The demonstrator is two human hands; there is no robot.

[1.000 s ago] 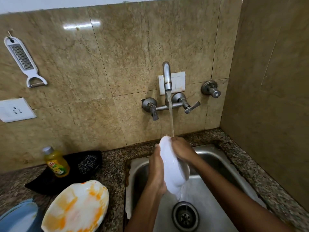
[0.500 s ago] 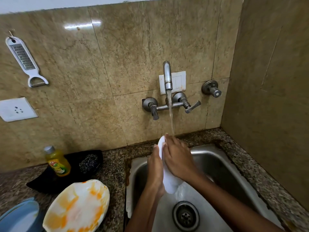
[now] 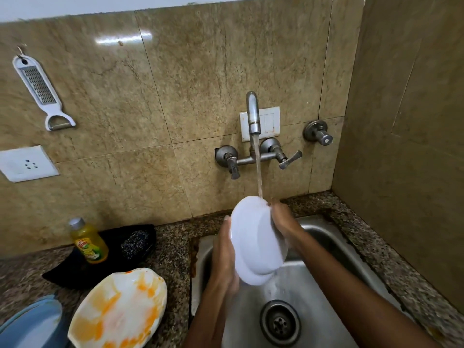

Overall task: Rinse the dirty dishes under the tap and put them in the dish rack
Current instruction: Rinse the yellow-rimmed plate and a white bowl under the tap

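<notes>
While water runs from the tap (image 3: 253, 114): rinse step in hand, judged mid-task. Left to right: blue plate (image 3: 30, 322) at frame edge; orange-stained plate (image 3: 118, 312) on the counter, unrinsed; left hand (image 3: 226, 257) flat against the back of the white bowl (image 3: 253, 242), fingers straight, supporting; bowl held on edge over the sink (image 3: 326, 247), rim up under the stream; right hand (image 3: 282, 218) on the bowl's far side, fingers hidden behind it, grip not discernible. Next move, as judged: turn bowl to flush remaining faces, then carry to dish rack, not in view.
</notes>
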